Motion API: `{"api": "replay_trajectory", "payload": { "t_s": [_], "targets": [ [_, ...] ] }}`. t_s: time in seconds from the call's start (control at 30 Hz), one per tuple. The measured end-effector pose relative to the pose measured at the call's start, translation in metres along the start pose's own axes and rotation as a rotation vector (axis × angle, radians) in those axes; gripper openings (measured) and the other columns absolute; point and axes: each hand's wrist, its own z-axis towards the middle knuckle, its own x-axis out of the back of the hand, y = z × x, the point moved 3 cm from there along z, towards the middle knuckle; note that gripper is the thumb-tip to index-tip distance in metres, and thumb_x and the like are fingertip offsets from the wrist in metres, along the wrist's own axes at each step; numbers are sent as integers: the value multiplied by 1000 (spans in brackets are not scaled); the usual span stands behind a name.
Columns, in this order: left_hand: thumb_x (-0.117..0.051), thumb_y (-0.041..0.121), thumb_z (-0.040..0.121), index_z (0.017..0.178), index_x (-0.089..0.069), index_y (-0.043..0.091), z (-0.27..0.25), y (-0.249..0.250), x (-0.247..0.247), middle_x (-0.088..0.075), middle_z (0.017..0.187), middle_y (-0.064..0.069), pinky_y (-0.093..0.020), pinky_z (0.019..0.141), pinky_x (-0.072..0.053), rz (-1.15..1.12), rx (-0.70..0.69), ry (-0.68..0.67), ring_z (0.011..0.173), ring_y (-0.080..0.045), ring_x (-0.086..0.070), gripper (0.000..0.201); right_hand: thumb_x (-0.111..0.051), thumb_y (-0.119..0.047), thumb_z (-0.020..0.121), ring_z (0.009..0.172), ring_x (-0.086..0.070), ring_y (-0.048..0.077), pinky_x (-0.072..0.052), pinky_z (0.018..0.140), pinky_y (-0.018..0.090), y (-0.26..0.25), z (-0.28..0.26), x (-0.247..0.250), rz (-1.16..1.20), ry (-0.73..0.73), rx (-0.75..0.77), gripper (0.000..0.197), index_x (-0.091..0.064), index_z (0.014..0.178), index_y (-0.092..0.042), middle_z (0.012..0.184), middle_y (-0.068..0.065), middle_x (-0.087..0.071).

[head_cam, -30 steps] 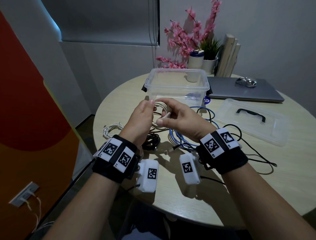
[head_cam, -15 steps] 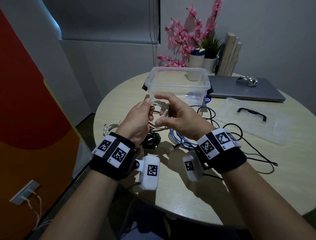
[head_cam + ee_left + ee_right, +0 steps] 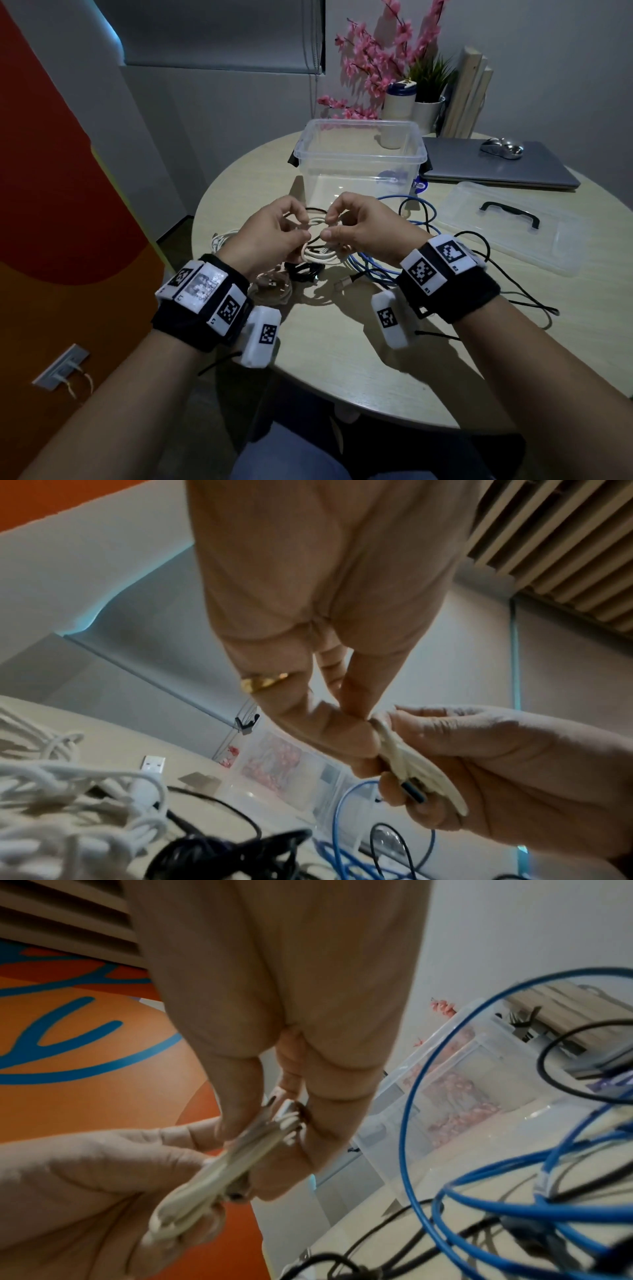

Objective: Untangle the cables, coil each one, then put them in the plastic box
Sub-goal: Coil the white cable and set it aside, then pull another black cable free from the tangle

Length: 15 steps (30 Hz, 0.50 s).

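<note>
Above the table, both hands hold a small cream cable coil. My left hand pinches one side of the coil, and my right hand pinches the other side. A metal plug end sticks out between my right fingers. The clear plastic box stands open just behind the hands. On the table below lie a blue cable, a black cable, a black bundle and a white cable, loosely heaped.
The box's clear lid with a black handle lies to the right. A closed laptop with a mouse on it sits behind, beside a flower vase and a potted plant. An orange wall stands close on the left.
My hands have come closer together and lower over the table. The right fingers, spread half a second ago, now pinch the cream coil opposite the left hand.
</note>
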Motion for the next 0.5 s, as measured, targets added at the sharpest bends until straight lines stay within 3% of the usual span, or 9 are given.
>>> {"api": "replay_trajectory", "payload": {
  "t_s": [0.13,0.2,0.27,0.37,0.43,0.5],
  "targets": [
    [-58,-3,89,79,-56,11,-10,-14,-4,-56,69,-11,-26,47,-47,39,106,-107,49,-17,-52,18,-57,-24,94,71,-62,25,-56,70,44,9,-3,0,-127,-32,-95,16,-51,96,-9,82,13,-62],
    [-58,-3,90,80,-57,11,-14,-22,-5,-55,68,-13,-25,46,-42,71,172,-164,44,-19,-49,17,-54,-27,95,76,-62,21,-55,73,41,11,-4,7,-328,-15,-110,15,-53,95,-12,87,9,-63],
    [-59,-1,89,79,-58,13,-18,-28,-9,-57,69,-8,-26,47,-47,129,212,-210,46,-15,-51,17,-60,-24,91,81,-57,18,-45,71,29,9,-7,14,-705,-25,-64,10,-55,89,-16,86,2,-60],
    [-60,-1,89,79,-57,12,-24,-34,-17,-60,76,-6,-38,67,-59,221,224,-271,63,-17,-59,17,-67,-20,81,85,-53,21,-36,67,25,11,-14,18,-1032,-42,-71,13,-56,86,-15,88,2,-57],
    [-61,0,89,79,-59,13,-26,-37,-19,-65,84,-10,-43,78,-59,281,231,-290,72,-22,-63,16,-71,-22,78,91,-58,26,-44,68,29,16,-18,19,-1163,-77,-124,23,-63,95,-7,97,8,-63],
    [-63,3,88,81,-62,15,-25,-37,-18,-70,89,-10,-39,79,-58,378,215,-295,75,-21,-66,14,-68,-20,80,96,-61,29,-49,74,31,22,-20,19,-1271,-141,-166,28,-67,103,-6,104,11,-65]
  ]
}}
